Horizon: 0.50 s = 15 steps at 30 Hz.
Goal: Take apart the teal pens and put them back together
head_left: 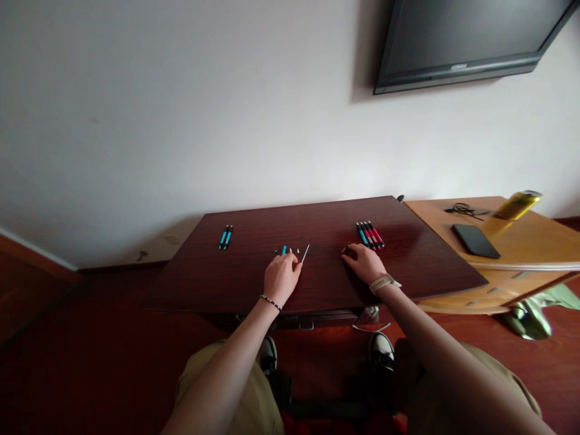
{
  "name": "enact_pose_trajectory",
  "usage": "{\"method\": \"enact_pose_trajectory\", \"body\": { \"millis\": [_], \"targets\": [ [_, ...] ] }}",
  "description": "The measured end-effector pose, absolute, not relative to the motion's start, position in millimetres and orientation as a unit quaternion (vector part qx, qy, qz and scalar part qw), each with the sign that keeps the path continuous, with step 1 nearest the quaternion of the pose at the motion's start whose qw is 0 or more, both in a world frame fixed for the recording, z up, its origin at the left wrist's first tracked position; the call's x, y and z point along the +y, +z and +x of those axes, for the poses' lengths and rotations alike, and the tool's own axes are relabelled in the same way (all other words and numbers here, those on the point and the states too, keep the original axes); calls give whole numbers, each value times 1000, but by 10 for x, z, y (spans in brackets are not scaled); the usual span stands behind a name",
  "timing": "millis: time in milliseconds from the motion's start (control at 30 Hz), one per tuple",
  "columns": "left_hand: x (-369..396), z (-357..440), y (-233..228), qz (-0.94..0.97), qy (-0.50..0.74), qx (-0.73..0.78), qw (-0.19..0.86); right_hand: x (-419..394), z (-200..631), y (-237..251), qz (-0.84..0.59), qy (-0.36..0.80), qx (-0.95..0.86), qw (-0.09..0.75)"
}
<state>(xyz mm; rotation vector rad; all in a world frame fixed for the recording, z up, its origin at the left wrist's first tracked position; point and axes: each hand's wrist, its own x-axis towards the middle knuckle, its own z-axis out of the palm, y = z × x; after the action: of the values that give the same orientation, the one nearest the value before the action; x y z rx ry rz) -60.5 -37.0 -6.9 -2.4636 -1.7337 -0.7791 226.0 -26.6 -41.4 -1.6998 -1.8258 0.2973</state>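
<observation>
My left hand (281, 277) rests on the dark wooden table (254, 284), its fingers on small pen parts: a teal piece (283, 249), tiny white bits and a thin white refill (306, 253) beside the thumb. My right hand (364, 262) lies flat on the table, fingertips touching a small dark piece (347, 249) just left of a row of several red and teal pens (370, 234). Two teal pens (225, 237) lie apart at the far left. What either hand actually grips is hidden by the fingers.
A lighter wooden desk (534, 248) adjoins on the right with a black phone (475, 240), a yellow can (517, 205) and a tangle of dark cable (462, 209). A TV (462, 36) hangs on the white wall. My knees and shoes show below the table edge.
</observation>
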Motion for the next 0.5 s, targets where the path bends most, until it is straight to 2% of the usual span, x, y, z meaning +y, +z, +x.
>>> {"method": "enact_pose_trajectory", "body": {
  "millis": [500],
  "targets": [
    [-303, -523, -38, -782, -210, -587, 8, -278, 2207, -452, -658, 89, -678, 315]
  ]
}}
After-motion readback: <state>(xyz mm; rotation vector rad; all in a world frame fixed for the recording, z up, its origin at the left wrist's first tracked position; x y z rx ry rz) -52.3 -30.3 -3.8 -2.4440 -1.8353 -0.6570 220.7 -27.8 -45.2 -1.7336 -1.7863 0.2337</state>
